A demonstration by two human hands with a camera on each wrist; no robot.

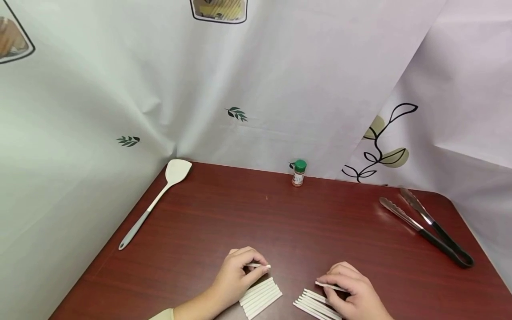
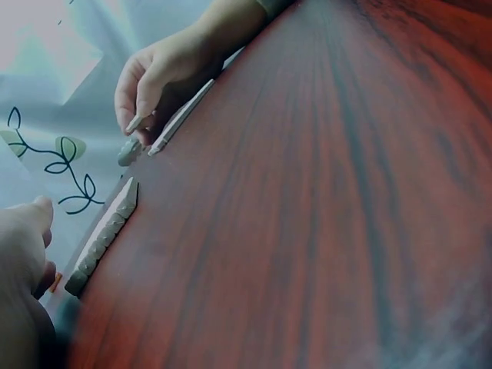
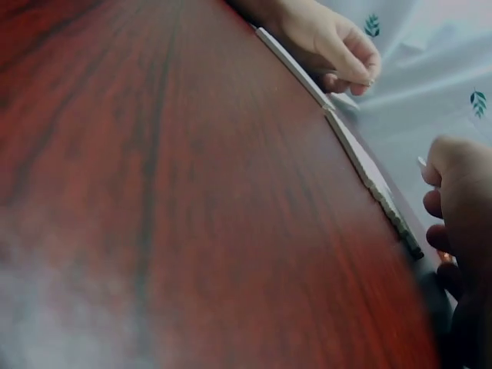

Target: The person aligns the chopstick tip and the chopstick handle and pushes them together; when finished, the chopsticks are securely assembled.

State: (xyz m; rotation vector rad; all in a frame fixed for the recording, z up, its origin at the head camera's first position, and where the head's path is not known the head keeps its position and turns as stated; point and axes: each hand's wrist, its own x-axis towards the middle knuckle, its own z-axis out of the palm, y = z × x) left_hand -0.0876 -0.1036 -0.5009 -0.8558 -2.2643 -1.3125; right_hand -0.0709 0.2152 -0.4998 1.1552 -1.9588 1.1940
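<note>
My left hand (image 1: 241, 274) pinches a short white stick (image 1: 256, 265) between thumb and fingers, just above a row of white sticks (image 1: 261, 297) lying side by side on the table. To the right, my right hand (image 1: 353, 290) pinches another white stick (image 1: 333, 287) above a second row of white sticks (image 1: 318, 305). That hand covers part of the second row. In the left wrist view, the left-hand row (image 2: 105, 234) lies beside the left hand (image 2: 23, 261). The right wrist view shows the right hand (image 3: 465, 200) at its right edge, with a stick tip at the thumb.
A white spatula (image 1: 157, 201) lies along the left edge of the dark red table (image 1: 240, 213). At the back stands a green-capped spice bottle (image 1: 298, 173). Metal tongs with black handles (image 1: 430, 226) lie at the right. White patterned cloth (image 1: 280, 89) hangs behind the table.
</note>
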